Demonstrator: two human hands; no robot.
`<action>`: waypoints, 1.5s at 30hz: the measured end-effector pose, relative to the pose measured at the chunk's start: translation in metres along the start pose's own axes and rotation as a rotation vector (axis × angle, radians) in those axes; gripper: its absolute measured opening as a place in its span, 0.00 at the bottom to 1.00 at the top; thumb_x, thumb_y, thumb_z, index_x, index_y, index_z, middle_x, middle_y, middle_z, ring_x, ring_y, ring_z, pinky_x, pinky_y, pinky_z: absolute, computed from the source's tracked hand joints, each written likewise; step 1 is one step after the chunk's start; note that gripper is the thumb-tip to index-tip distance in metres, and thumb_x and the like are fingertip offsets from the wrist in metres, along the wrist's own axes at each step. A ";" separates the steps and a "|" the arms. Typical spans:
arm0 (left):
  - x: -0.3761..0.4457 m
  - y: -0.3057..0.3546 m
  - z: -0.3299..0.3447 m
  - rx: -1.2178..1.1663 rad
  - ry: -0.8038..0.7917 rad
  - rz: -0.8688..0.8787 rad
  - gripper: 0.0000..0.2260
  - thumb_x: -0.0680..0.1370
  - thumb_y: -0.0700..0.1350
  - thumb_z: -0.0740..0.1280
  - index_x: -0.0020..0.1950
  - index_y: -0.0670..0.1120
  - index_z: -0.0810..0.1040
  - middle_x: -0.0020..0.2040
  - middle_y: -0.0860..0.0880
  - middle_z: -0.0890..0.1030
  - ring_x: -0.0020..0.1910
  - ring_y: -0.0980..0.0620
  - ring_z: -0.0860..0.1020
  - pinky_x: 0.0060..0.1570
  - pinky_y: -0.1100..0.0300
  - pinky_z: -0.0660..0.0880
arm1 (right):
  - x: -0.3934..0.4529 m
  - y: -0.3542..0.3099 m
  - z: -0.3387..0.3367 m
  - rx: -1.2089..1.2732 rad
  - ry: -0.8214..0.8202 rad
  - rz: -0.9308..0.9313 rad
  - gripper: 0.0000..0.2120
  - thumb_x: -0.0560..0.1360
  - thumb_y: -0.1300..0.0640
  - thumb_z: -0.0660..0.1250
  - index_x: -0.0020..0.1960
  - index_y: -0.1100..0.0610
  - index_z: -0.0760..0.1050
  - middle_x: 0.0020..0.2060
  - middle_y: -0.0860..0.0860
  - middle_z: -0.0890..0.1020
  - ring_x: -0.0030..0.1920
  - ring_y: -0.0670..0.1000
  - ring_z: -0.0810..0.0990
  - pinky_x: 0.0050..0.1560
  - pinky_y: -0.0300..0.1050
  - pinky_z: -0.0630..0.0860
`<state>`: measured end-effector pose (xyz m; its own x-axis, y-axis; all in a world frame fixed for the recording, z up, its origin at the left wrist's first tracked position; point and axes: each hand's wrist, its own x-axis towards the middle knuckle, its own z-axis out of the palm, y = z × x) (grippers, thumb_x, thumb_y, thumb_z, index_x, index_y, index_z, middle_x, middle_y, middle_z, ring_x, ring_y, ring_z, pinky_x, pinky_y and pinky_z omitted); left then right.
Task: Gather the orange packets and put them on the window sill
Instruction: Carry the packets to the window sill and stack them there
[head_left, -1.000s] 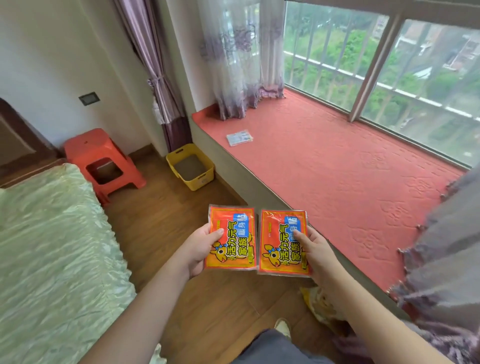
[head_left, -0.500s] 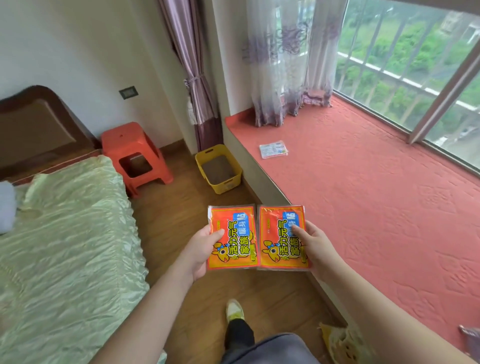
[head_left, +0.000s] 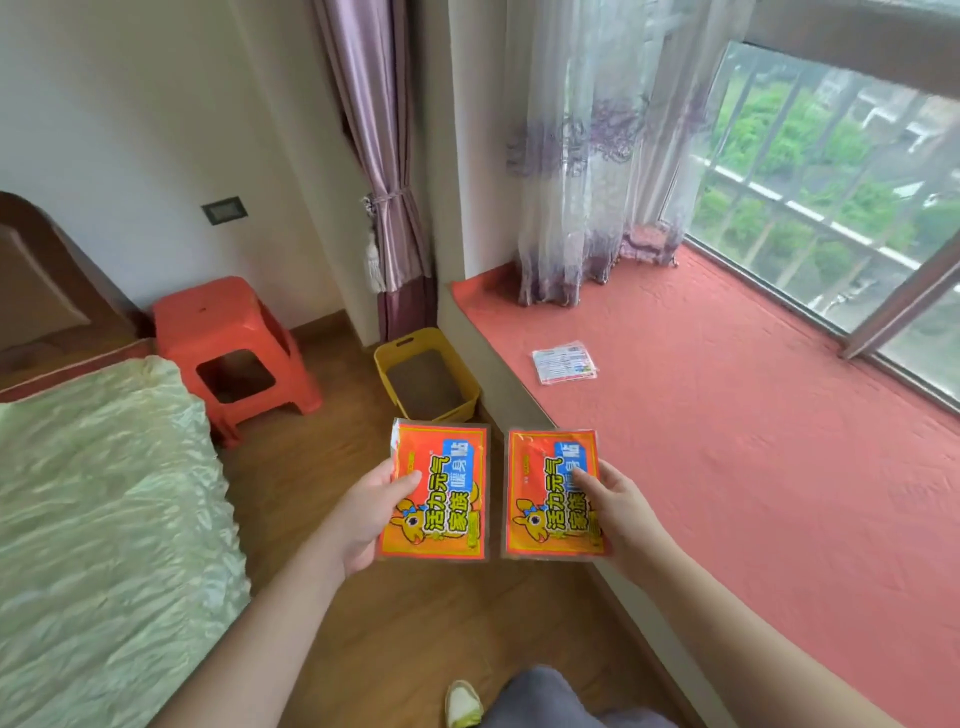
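I hold two orange packets side by side in front of me, above the wooden floor beside the sill's edge. My left hand (head_left: 366, 514) grips the left orange packet (head_left: 439, 491) by its left edge. My right hand (head_left: 621, 512) grips the right orange packet (head_left: 548, 493) by its right edge, thumb on its face. Both show yellow print and a blue label. The window sill (head_left: 753, 441), covered in red quilted cloth, stretches to my right. A pale packet (head_left: 563, 362) lies flat on the sill near its left edge.
A yellow bin (head_left: 426, 379) stands on the floor against the sill's wall. An orange plastic stool (head_left: 228, 338) is by the bed (head_left: 98, 519) at the left. Curtains (head_left: 576, 171) hang at the sill's far end. My foot (head_left: 462, 704) is on the floor below.
The view has swung left and closer to the sill's far end. The two packets have drawn slightly apart, with a gap between them. Both hands keep their grip.
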<state>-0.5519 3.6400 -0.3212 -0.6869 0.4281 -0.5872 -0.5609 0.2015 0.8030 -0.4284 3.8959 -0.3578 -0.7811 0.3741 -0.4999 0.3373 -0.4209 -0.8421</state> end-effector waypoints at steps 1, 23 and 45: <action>0.009 0.008 -0.003 0.002 -0.006 -0.001 0.08 0.83 0.44 0.62 0.59 0.50 0.78 0.50 0.44 0.88 0.48 0.44 0.87 0.39 0.50 0.83 | 0.007 -0.004 0.004 0.005 0.008 0.002 0.07 0.81 0.57 0.64 0.57 0.53 0.78 0.45 0.56 0.89 0.43 0.58 0.88 0.43 0.58 0.84; 0.258 0.153 0.059 0.087 -0.144 -0.066 0.11 0.82 0.44 0.64 0.63 0.52 0.78 0.57 0.42 0.86 0.55 0.40 0.84 0.56 0.39 0.79 | 0.232 -0.111 -0.026 0.154 0.082 0.030 0.09 0.81 0.57 0.64 0.59 0.56 0.76 0.48 0.59 0.88 0.46 0.60 0.88 0.38 0.53 0.84; 0.476 0.269 0.098 0.309 -0.422 -0.072 0.09 0.82 0.43 0.62 0.59 0.49 0.79 0.51 0.43 0.87 0.50 0.42 0.86 0.53 0.42 0.82 | 0.363 -0.177 0.017 0.378 0.460 -0.092 0.08 0.80 0.61 0.63 0.57 0.58 0.78 0.46 0.59 0.88 0.41 0.57 0.88 0.38 0.52 0.84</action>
<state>-0.9841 3.9847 -0.3745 -0.3707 0.7083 -0.6008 -0.3937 0.4660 0.7923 -0.7806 4.0920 -0.3867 -0.4621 0.7066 -0.5358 0.0029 -0.6030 -0.7978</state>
